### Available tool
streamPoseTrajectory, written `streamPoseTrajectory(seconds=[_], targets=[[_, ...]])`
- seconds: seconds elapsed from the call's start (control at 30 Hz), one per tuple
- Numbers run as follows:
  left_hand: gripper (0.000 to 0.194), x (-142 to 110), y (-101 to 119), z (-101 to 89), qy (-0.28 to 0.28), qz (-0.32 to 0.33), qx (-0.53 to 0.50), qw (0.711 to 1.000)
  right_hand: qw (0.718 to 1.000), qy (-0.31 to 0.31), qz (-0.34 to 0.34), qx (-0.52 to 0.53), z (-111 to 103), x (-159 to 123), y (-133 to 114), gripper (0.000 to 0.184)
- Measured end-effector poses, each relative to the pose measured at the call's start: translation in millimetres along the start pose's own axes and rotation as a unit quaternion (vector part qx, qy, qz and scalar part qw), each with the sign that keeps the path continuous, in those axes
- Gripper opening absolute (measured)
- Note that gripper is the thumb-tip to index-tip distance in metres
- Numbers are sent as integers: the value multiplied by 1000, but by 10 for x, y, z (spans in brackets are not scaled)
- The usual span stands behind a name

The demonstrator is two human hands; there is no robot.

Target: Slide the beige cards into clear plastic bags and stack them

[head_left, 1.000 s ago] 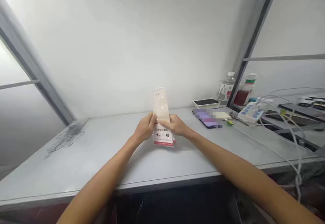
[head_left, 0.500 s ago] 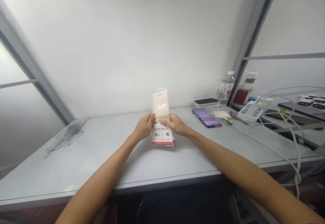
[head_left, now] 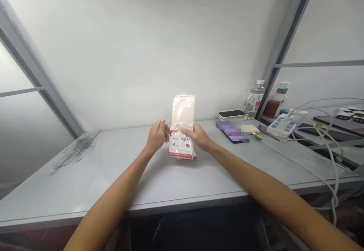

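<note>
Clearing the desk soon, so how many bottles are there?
2: a clear water bottle at the desk's back, left of the metal post, and a bottle of reddish liquid right of it. Others may be hidden.

The clear plastic packet shows cream paper above a white label with black print and red trim, over the pale grey table.
</note>
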State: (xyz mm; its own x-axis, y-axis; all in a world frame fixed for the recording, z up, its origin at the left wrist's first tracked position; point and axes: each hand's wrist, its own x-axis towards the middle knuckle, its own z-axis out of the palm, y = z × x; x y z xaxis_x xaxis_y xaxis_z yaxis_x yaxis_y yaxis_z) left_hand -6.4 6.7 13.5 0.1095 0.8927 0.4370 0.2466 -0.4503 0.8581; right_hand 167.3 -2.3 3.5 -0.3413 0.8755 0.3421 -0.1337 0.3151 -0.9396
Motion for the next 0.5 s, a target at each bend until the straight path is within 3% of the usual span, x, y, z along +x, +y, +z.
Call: streamPoseTrajectory(seconds=[0.1, 0.23, 0.5], targets=[[34, 29, -36, -48, 23, -29, 17, 999, 999, 40, -15, 7, -14, 35, -1, 31], [31, 34, -70, -81, 32, -48, 33, 998, 999, 45, -11, 17, -48, 67, 3, 33], [29, 83, -24, -138, 23, -115, -43, 992, 997, 58, 12, 44, -96, 87, 15, 33]])
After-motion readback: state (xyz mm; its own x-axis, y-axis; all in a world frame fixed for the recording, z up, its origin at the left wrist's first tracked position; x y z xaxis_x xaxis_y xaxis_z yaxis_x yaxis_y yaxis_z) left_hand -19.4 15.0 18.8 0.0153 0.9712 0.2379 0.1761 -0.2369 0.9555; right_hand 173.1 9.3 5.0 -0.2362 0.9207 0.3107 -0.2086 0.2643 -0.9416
